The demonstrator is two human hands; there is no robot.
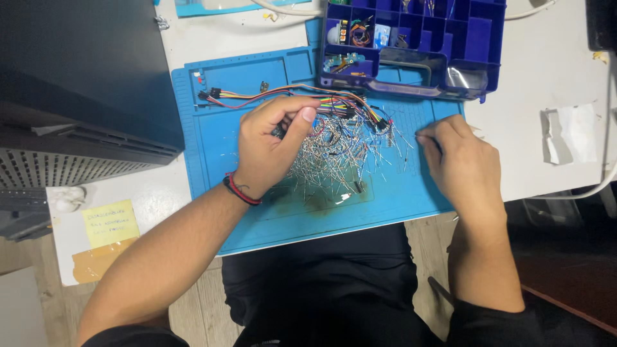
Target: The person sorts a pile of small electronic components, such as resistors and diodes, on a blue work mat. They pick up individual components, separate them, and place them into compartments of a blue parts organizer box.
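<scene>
your left hand (273, 144) is curled with thumb and fingers pinched on something small and dark at the 9 o'clock edge of the pile of wire-legged components (340, 154), which lies mid-way on the blue mat (212, 148) on the tabletop (546, 71). your right hand (463, 164), at the pile's 3 o'clock, pinches narrowly on a thin lead (too fine to tell). the jumper wires (270, 95) run along 12 o'clock, below the purple parts box (479, 38).

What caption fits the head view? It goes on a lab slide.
Left hand and right hand sort a pile of wire-leaded components on a blue mat, beside a purple organizer box.
</scene>
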